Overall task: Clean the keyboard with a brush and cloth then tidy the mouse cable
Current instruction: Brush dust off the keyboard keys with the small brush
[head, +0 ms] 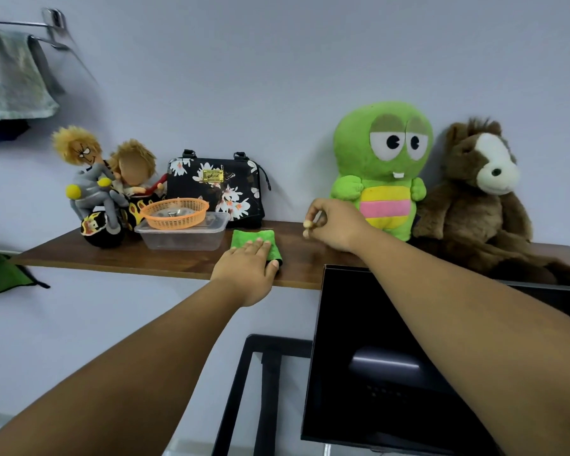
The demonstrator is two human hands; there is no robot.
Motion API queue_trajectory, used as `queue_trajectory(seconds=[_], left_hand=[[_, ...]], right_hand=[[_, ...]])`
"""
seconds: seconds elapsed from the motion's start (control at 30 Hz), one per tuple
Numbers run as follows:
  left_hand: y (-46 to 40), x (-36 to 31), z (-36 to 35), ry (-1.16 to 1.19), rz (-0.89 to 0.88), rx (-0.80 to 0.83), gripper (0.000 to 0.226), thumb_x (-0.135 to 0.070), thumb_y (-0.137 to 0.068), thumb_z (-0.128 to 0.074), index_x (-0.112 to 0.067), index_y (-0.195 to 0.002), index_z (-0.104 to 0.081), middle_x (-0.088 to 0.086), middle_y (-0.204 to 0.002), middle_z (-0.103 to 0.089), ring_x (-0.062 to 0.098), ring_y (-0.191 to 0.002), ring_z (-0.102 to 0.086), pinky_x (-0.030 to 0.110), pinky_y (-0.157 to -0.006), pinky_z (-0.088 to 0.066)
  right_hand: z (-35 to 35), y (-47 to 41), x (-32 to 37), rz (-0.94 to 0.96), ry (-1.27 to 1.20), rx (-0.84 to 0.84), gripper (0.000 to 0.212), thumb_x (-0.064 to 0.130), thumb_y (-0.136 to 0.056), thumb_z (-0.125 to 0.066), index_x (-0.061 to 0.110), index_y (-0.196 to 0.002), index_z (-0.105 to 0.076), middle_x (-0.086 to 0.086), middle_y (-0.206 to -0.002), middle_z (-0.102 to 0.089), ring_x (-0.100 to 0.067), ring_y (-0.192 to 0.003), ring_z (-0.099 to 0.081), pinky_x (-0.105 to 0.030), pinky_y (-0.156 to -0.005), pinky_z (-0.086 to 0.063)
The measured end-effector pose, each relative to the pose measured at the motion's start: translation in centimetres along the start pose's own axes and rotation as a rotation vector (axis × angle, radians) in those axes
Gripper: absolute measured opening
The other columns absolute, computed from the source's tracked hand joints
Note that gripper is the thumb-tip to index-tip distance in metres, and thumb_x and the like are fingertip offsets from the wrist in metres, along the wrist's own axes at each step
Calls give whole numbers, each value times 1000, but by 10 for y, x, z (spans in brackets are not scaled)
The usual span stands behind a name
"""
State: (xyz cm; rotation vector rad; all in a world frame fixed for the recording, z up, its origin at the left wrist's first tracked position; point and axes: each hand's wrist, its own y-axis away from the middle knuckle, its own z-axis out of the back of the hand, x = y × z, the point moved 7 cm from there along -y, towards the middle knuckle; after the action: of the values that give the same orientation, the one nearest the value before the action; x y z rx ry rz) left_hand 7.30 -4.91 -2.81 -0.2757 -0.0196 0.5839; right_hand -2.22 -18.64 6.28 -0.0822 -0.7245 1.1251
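Hands: two, both reaching up to the long brown wooden wall shelf (119, 255) across the middle of the frame.
Left hand: the left hand (247, 268) lies palm down with straight fingers on the folded green cloth; its thumb hangs over the shelf's front edge.
Right hand: the right hand (334, 225) hovers just above the shelf, right of centre, fingers curled; fingertips pinch something small and pale, too small to name.
Green cloths: two. One folded green fuzzy microfibre cloth (252, 239) sits at the shelf's front edge, centre of frame, roughly square, its far edge towards the wall. A second green cloth (0, 274) hangs at the left edge of the frame.
Soft toys: four. A green plush creature with big eyes and striped belly (380, 166) and a shaggy brown plush animal with a white muzzle (474, 199) sit side by side, touching, at centre right; two yellow-haired rag dolls on a black toy motorbike (102, 189) stand at the shelf's left end.
Containers: one orange plastic mesh basket (175, 213) resting on one clear rectangular plastic box (181, 236), just left of the folded cloth.
Bag: one black floral handbag (216, 189) behind them against the wall.
Screen: one black glossy monitor (369, 357) at lower right, below the shelf.
Towel: one grey-green towel (10, 77) on a metal rail, upper left.
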Motion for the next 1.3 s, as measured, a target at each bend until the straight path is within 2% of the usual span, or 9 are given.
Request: queue_trajectory(seconds=[0.13, 0.27, 0.37, 0.53, 0.6, 0.7, 0.97, 1.23, 1.3], left_hand=[[2, -2, 8, 4, 16, -4, 58, -45, -100, -25, -17, -151, -25, 6, -159, -24, 25, -144, -25, 41, -115, -22], [19, -23, 25, -1, 4, -152, 53, -44, -99, -32, -21, -145, -36, 4, -153, -35, 27, -136, -37, 42, -107, -28], [36, -38, 31, -34, 0, -239, 54, -47, -96, -33, -23, -145, -36, 1, -153, -36, 24, -135, -37, 44, -110, -24], [75, -71, 30, -32, -46, -400, 57, -49, -92, -36, -21, -140, -45, 3, -148, -43, 23, -129, -45, 44, -106, -28], [95, -82, 29, -10, -55, -454, 54, -46, -93, -39, -20, -140, -45, 3, -148, -43, 22, -130, -43, 41, -108, -26], [122, -109, 15, 28, -72, -476, 52, -41, -94, -42, -17, -140, -45, 4, -149, -41, 23, -131, -42, 40, -107, -27], [176, -168, -64, 159, -15, -310, 53, -37, -94, -45, -17, -143, -42, 3, -151, -39, 22, -137, -37, 43, -113, -26], [216, -189, -175, 220, 121, -36, 55, -44, -96, -32, -19, -146, -38, -2, -154, -35, 15, -143, -28, 35, -118, -10], [228, -187, -202, 217, 154, 49, 59, -47, -96, -25, -20, -148, -34, -3, -156, -31, 14, -145, -24, 33, -118, -4]], right_hand=[[39, 30, 6, 91, -135, -290, 12, 14, -80, -74, 19, -88, -67, 12, -65, -57, -1, -58, -48, -9, -54, -35], [69, 76, 6, 142, -354, -412, 11, 12, -84, -72, 18, -91, -67, 10, -70, -63, 1, -57, -53, -13, -58, -41], [84, 114, 1, 165, -460, -439, 12, 13, -86, -71, 20, -93, -67, 15, -75, -63, 2, -66, -58, -18, -64, -45], [93, 183, -29, 172, -608, -425, 13, 21, -86, -69, 30, -95, -66, 3, -91, -69, -28, -88, -67, -49, -84, -56], [91, 207, -41, 160, -669, -425, 14, 19, -87, -69, 28, -97, -67, -9, -93, -69, -35, -90, -67, -54, -86, -54], [82, 244, -67, 107, -721, -419, 15, 16, -87, -70, 25, -99, -68, -11, -94, -69, -36, -91, -67, -55, -86, -54], [37, 320, -130, 3, -713, -422, 16, 11, -89, -68, 18, -102, -65, 9, -91, -67, -20, -88, -66, -37, -80, -56], [-27, 373, -201, -284, -676, -394, 10, 12, -86, -71, 12, -91, -62, 5, -80, -64, -15, -73, -63, -31, -66, -53], [-42, 387, -215, -344, -655, -392, 12, 13, -86, -71, 14, -86, -59, 3, -71, -61, -13, -61, -57, -30, -55, -48]])
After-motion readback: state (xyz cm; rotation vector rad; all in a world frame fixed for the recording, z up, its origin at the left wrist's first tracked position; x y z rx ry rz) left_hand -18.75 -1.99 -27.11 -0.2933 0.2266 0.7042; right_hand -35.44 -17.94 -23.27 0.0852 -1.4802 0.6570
